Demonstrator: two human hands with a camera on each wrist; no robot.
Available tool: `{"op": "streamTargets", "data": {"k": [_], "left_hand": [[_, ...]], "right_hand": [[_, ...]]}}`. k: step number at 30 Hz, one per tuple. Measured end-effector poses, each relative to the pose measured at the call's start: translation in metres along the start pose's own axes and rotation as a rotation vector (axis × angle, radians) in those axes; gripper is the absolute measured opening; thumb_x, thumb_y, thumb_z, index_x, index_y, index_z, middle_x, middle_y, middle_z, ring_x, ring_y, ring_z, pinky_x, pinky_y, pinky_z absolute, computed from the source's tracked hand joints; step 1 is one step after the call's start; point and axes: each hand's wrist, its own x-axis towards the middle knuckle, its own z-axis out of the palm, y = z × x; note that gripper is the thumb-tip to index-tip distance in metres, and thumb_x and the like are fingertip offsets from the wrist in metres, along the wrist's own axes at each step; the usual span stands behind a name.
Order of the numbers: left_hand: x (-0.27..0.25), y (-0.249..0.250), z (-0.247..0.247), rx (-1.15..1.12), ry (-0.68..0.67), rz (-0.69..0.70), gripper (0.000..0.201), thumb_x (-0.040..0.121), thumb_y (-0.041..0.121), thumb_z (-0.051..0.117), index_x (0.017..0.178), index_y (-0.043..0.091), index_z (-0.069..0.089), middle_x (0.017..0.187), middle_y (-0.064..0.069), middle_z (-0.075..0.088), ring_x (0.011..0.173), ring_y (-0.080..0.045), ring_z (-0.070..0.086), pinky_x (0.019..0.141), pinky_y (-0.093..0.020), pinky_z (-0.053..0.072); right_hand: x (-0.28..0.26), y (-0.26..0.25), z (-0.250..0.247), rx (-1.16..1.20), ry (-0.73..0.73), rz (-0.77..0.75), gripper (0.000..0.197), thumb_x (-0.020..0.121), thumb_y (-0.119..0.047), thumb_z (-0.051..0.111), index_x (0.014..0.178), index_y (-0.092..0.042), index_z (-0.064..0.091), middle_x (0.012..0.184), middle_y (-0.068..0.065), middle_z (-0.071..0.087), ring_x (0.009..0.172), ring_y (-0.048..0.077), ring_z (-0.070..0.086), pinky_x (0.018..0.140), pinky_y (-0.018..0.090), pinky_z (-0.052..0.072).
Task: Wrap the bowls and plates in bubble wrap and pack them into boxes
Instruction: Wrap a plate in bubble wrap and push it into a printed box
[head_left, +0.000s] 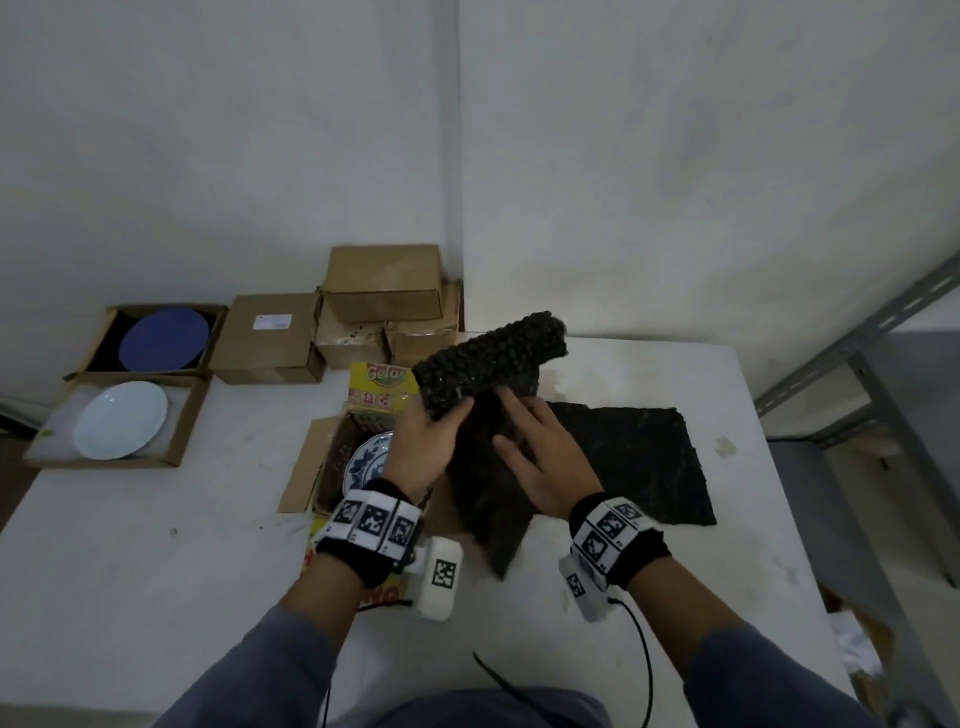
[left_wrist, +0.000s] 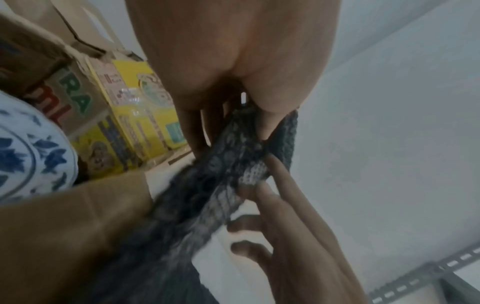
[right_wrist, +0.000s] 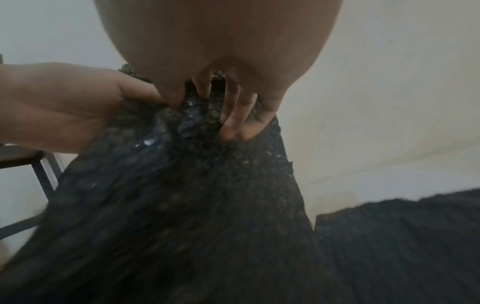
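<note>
My left hand (head_left: 423, 441) grips the black bubble wrap (head_left: 488, 369); my right hand (head_left: 545, 457) presses it, fingers spread. Only the head view shows the boxed white plate (head_left: 120, 420).

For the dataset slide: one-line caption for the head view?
Left hand grips a lifted sheet of black bubble wrap, right hand flat on it, beside an open cardboard box holding a blue-and-white patterned plate.
</note>
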Motion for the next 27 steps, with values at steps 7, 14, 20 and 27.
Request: {"op": "streamTargets", "data": {"k": [7, 14, 20, 27], "left_hand": [[-0.003, 0.014, -0.067, 0.274, -0.372, -0.033, 0.017, 0.093, 0.018, 0.065, 0.105, 0.03, 0.066, 0.102, 0.013, 0.071, 0.095, 0.002, 0.065, 0.086, -0.027, 0.049], [-0.004, 0.014, -0.113, 0.585, -0.526, -0.009, 0.015, 0.088, 0.014, 0.07, 0.098, 0.025, 0.072, 0.1, 0.01, 0.072, 0.095, -0.004, 0.065, 0.084, -0.027, 0.051], [-0.003, 0.0, -0.158, 0.661, -0.519, 0.0, 0.032, 0.079, 0.017, 0.08, 0.102, 0.035, 0.067, 0.097, 0.024, 0.067, 0.092, 0.008, 0.063, 0.079, -0.015, 0.048], [-0.004, -0.041, -0.2, 0.639, -0.234, -0.056, 0.016, 0.09, 0.026, 0.069, 0.076, 0.021, 0.065, 0.073, 0.002, 0.066, 0.073, -0.014, 0.063, 0.065, -0.027, 0.041]], "right_hand": [[0.037, -0.034, -0.021, -0.231, 0.166, -0.085, 0.075, 0.092, -0.043, 0.058, 0.155, -0.035, 0.018, 0.117, 0.004, 0.044, 0.094, 0.02, 0.051, 0.082, 0.04, 0.051], [0.058, -0.054, -0.001, 0.112, 0.133, -0.038, 0.037, 0.084, -0.024, 0.068, 0.12, -0.027, 0.063, 0.109, -0.011, 0.067, 0.106, 0.005, 0.059, 0.095, 0.034, 0.045], [0.051, -0.043, 0.013, 0.213, 0.264, 0.096, 0.014, 0.101, -0.022, 0.053, 0.088, -0.02, 0.058, 0.076, -0.01, 0.061, 0.072, -0.002, 0.056, 0.064, 0.014, 0.041], [0.021, -0.013, 0.028, 0.199, 0.355, 0.34, 0.022, 0.1, -0.023, 0.053, 0.081, -0.013, 0.056, 0.071, -0.005, 0.056, 0.066, 0.001, 0.05, 0.059, 0.014, 0.035]]}}
